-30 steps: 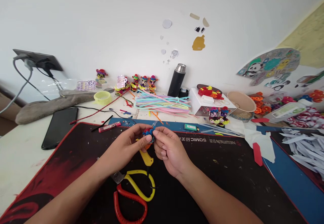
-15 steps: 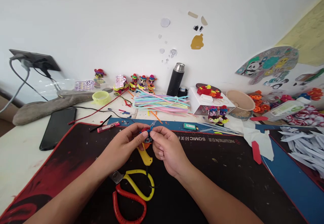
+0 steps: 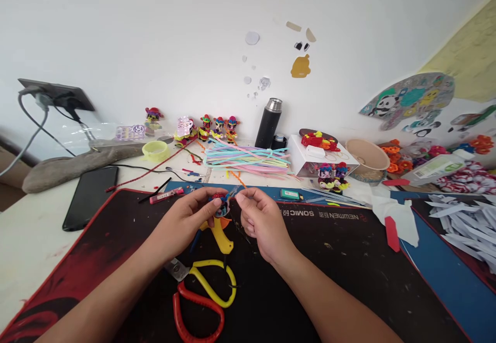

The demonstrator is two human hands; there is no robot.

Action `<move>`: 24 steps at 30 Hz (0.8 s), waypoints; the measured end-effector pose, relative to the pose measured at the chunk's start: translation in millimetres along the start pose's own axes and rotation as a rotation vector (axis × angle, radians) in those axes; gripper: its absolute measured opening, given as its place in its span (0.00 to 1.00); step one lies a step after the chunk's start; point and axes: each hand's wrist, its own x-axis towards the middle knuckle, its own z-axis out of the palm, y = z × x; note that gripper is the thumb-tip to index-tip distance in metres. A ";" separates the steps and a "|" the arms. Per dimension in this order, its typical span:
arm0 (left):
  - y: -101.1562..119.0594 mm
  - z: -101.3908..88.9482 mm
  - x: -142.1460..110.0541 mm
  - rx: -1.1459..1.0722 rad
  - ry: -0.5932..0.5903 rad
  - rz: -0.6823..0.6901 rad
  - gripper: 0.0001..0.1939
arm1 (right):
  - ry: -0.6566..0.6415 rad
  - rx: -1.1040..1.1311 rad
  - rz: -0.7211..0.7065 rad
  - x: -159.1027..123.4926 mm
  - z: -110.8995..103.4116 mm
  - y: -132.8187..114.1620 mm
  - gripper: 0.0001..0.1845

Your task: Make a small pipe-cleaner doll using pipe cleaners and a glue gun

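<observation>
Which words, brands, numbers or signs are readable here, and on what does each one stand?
"SOMIC", on the dark mat.
"NEWMEN", on the same mat, further right.
Too small or blurred to read: Chinese characters beside both brands, and any print on the pink tube, green case, bottle and purple card.

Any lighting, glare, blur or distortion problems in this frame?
Head view throughout: diffuse light, no harsh shadows on the white wall; glints on the clear plastic bag; slanted socket panel suggests wide-angle distortion; blue-and-red piece in the left hand too indistinct for detail.
</observation>
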 end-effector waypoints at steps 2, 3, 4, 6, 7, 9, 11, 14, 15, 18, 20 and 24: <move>-0.3 -0.3 -0.4 -0.004 -0.017 0.000 0.29 | -0.015 -0.038 -0.041 1.0 -1.9 -0.1 0.22; -0.7 -0.4 -0.7 -0.006 -0.029 0.003 0.29 | -0.026 -0.059 -0.059 1.4 -2.7 0.2 0.22; -1.3 -0.4 -0.9 -0.009 -0.046 0.005 0.29 | -0.039 -0.080 -0.074 1.8 -3.5 0.8 0.22; -2.9 -0.5 -1.3 -0.015 -0.085 0.006 0.28 | -0.058 -0.113 -0.093 2.7 -4.7 2.3 0.22; -3.8 -0.5 -1.5 -0.020 -0.101 0.005 0.27 | -0.061 -0.124 -0.099 3.3 -5.3 3.2 0.22; -5.5 -0.7 -1.8 -0.031 -0.117 0.004 0.26 | -0.061 -0.140 -0.105 4.4 -6.2 5.1 0.22; -6.6 -0.9 -2.1 -0.043 -0.119 0.002 0.25 | -0.061 -0.152 -0.105 5.3 -6.7 6.9 0.22; -6.5 -0.6 -2.5 -0.074 -0.129 0.004 0.24 | -0.073 -0.158 -0.090 5.4 -6.8 8.6 0.22; -6.2 -0.2 -2.5 -0.093 -0.137 0.005 0.23 | -0.076 -0.156 -0.084 5.2 -6.7 8.9 0.22; -5.1 1.5 -2.2 -0.179 -0.152 -0.002 0.21 | -0.079 -0.153 -0.073 4.7 -6.2 8.8 0.23; -4.5 2.8 -1.8 -0.236 -0.151 -0.006 0.20 | -0.076 -0.146 -0.067 4.6 -5.9 7.9 0.24; -4.5 4.2 -1.5 -0.290 -0.144 0.006 0.18 | -0.099 -0.105 -0.007 4.1 -5.0 5.2 0.27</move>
